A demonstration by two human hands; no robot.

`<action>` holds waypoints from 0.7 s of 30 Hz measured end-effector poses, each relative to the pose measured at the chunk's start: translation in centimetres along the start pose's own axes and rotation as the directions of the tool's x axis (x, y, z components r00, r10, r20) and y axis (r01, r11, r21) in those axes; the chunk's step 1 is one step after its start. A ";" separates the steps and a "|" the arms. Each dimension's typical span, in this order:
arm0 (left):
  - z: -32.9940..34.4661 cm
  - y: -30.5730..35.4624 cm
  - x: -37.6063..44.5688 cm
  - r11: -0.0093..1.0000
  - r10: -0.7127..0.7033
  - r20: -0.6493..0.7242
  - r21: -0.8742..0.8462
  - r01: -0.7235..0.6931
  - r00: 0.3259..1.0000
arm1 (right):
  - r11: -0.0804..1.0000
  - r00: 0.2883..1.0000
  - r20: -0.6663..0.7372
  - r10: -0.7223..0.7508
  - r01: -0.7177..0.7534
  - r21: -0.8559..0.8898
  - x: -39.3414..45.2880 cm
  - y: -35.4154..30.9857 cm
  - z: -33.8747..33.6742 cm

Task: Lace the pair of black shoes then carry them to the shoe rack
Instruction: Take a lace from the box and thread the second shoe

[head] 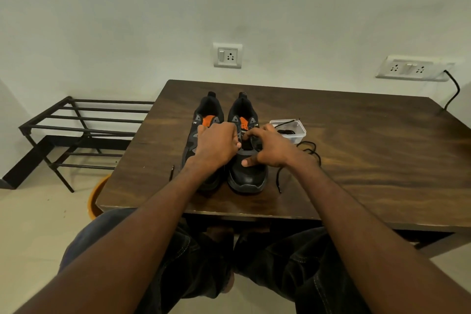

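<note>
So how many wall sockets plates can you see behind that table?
2. One switch-and-socket plate is on the wall right behind the shoes, above the table's far edge. A wider double-socket plate sits further right, with a black cable plugged in. Others may lie out of view.

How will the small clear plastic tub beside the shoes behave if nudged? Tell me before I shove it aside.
The clear tub looks thin-walled and holds only a coiled black lace, so it is probably light and would slide easily on the smooth wooden table. It sits low and wide, so tipping seems unlikely. One lace end pokes over the rim and could spill out.
</note>
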State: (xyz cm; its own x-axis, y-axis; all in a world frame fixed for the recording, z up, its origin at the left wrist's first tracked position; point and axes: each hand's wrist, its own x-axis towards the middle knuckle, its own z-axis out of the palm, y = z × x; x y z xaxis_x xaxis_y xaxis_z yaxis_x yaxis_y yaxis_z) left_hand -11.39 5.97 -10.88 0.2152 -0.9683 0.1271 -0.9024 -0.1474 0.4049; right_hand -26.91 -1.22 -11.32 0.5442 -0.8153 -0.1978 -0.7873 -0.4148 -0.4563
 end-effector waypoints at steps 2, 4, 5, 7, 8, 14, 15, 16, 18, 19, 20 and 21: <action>-0.4 -0.2 0.4 0.987 0.005 -0.038 -0.158 -0.011 0.999 | 1.000 1.000 0.004 0.007 -0.007 0.013 0.0 0.1 0.0; -1.5 0.2 0.4 0.885 0.003 -0.056 -0.464 -0.028 0.998 | 1.000 1.000 0.011 0.007 -0.007 0.019 0.0 0.3 -0.2; -2.5 0.7 0.3 0.753 -0.003 -0.074 -0.656 -0.047 0.997 | 1.000 1.000 0.012 0.002 -0.003 0.017 0.0 0.4 -0.3; -4.1 1.2 0.2 0.395 -0.043 -0.100 -0.916 -0.075 0.994 | 1.000 1.000 0.018 -0.004 0.003 0.021 0.0 0.5 -0.4; -4.6 1.2 0.2 0.301 -0.072 -0.100 -0.951 -0.074 0.992 | 1.000 1.000 0.020 -0.006 0.006 0.020 0.1 0.4 -0.4; -1.4 -1.0 0.5 0.967 -0.092 0.051 -0.233 0.101 0.994 | 1.000 1.000 0.014 -0.002 0.002 -0.006 0.4 0.1 -0.1; -0.9 -1.1 0.4 0.983 -0.079 0.109 -0.154 0.095 0.991 | 1.000 1.000 0.010 -0.001 0.001 -0.005 0.4 0.1 -0.1; -0.6 -1.0 0.2 0.992 -0.065 0.141 -0.098 0.080 0.988 | 1.000 1.000 0.007 0.000 0.001 -0.006 0.4 0.1 -0.1; -0.6 -0.4 -0.3 0.998 -0.029 0.126 -0.054 0.036 0.992 | 1.000 1.000 0.006 0.002 -0.002 -0.008 0.3 0.1 -0.1; -0.6 -0.3 -0.4 0.999 -0.011 0.103 -0.051 0.016 0.995 | 1.000 1.000 0.008 0.003 -0.003 -0.008 0.3 0.1 -0.1; -0.5 -0.2 -0.4 0.999 0.009 0.073 -0.037 -0.006 0.997 | 1.000 1.000 0.009 0.004 -0.004 -0.005 0.2 0.1 -0.1; -0.4 -0.2 -0.3 1.000 0.020 0.041 -0.020 -0.019 0.999 | 1.000 1.000 0.009 0.007 -0.007 0.002 0.2 0.1 -0.1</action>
State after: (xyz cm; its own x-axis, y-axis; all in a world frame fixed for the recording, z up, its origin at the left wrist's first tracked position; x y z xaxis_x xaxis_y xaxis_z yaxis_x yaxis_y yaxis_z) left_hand -11.12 6.42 -10.61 0.1817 -0.9785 0.0978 -0.8986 -0.1249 0.4206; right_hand -26.91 -1.46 -11.36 0.5415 -0.8143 -0.2090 -0.7903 -0.4083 -0.4568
